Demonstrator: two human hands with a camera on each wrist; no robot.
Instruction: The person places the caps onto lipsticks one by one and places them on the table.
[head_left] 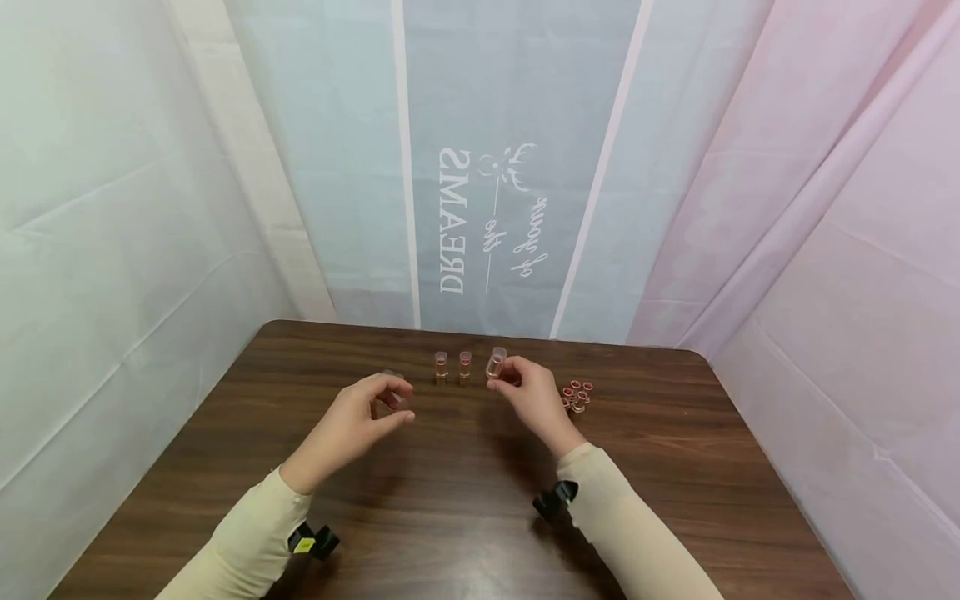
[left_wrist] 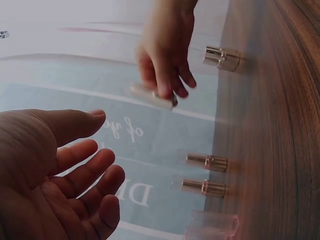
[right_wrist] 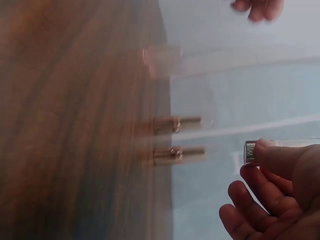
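Note:
My right hand (head_left: pixel 536 400) pinches a lipstick tube (head_left: pixel 496 363) with a gold base and a clear cap, between thumb and fingers above the table. It tilts slightly in the head view. Two similar capped lipstick tubes, one on the left (head_left: pixel 441 368) and one on the right (head_left: pixel 465 367), stand upright side by side between the hands. My left hand (head_left: pixel 358 419) hovers left of them, palm inward, fingers loosely bent around nothing. Behind its fingers, mostly hidden in the head view, are clear pinkish pieces (left_wrist: pixel 212 225) on the table.
Several uncapped gold lipstick tubes (head_left: pixel 577 396) stand clustered right of my right wrist. The dark wooden table (head_left: pixel 465 500) ends just behind the standing tubes, against a hanging printed cloth (head_left: pixel 517 83). White cloth hangs at both sides.

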